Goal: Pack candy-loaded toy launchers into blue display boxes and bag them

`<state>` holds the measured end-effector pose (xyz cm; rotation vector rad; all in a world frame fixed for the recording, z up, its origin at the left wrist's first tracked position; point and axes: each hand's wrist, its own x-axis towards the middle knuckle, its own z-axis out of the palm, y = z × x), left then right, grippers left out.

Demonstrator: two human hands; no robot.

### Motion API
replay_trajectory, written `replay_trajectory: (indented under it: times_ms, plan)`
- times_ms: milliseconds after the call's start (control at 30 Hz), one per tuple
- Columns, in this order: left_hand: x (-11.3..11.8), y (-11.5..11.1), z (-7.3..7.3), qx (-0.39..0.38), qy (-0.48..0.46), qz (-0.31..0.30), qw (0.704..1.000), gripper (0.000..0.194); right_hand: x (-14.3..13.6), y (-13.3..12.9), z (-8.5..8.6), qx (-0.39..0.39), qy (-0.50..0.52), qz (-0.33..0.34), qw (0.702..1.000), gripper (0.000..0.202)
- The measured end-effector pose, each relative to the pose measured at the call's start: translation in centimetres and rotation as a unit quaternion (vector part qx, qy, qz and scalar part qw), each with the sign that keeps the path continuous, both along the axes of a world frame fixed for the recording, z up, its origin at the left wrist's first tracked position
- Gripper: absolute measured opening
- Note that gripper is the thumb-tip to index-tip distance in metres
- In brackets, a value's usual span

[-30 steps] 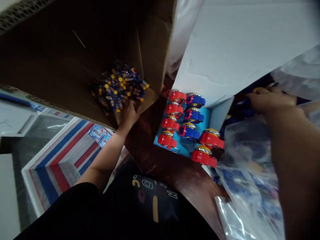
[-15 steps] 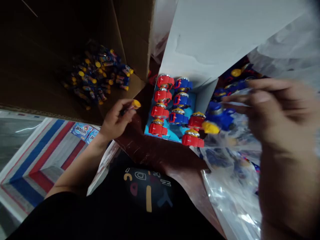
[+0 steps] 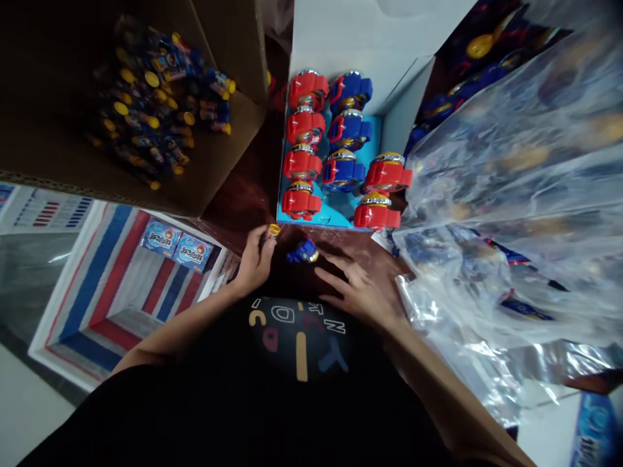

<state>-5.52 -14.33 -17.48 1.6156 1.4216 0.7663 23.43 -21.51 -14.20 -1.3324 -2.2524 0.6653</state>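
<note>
Surface: dark red-brown, it is stretching in front of a person's black printed shirt.
Plastic sheeting: clear and crumpled, it is covering much of the right side; blue and yellow pieces are showing beyond it.
Cardboard box: it is standing open at the far left, with small tubes lying inside in a pile.
White carton: it is standing at the far centre; four red toys are lining its left side, three blue toys are sitting beside them, and two more red ones are sitting at its near right corner.
Striped container: it is standing at the near left, with two light-blue packets resting inside.
Right hand: it is holding nothing, fingers spreading.
Left hand: it is pinching a yellow-capped tube.
Loose blue toy: blurred, it is sitting between both hands, just beside the right fingertips; contact cannot be told.
</note>
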Motion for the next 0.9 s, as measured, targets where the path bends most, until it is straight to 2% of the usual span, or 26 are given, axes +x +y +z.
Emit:
replay_trajectory:
  times_ms: [67,133,233,333,400,567,667,800,900]
  plan:
    - [0.7,0.4,0.3,-0.015,-0.014,-0.058,0.998,0.045,-1.4,0.4,-1.7,-0.055,-0.022,-0.004,0.998,0.057]
    - [1.3,0.9,0.7,-0.03,-0.032,-0.121,0.992,0.042,-2.5,1.5,-2.5,-0.087,-0.014,-0.044,0.995,0.063]
    - [1.4,1.1,1.2,-0.046,-0.045,-0.188,0.98,0.042,-3.5,3.0,-2.4,-0.101,-0.002,-0.09,0.991,0.073]
    - [1.0,0.9,1.2,-0.058,-0.045,-0.219,0.973,0.042,-3.7,3.4,-1.9,-0.107,-0.008,-0.106,0.989,0.095]
    - [0.9,0.8,1.1,-0.063,-0.046,-0.237,0.968,0.043,-3.7,3.3,-1.7,-0.109,-0.016,-0.109,0.988,0.099]
    - [0.4,1.3,2.1,-0.078,-0.058,-0.256,0.962,0.044,-3.3,2.6,-2.8,-0.062,0.011,-0.105,0.992,0.064]
    - [-0.7,2.0,3.3,-0.101,-0.053,-0.266,0.957,0.045,-2.4,1.9,-3.2,-0.023,0.058,-0.068,0.996,0.05]
    - [-1.9,2.7,4.6,-0.124,-0.025,-0.32,0.939,0.047,-1.7,1.4,-1.6,0.031,0.104,-0.076,0.991,0.043]
    - [-1.5,2.7,5.4,-0.134,-0.014,-0.367,0.921,0.041,-2.2,1.6,0.1,0.092,0.107,-0.076,0.987,0.043]
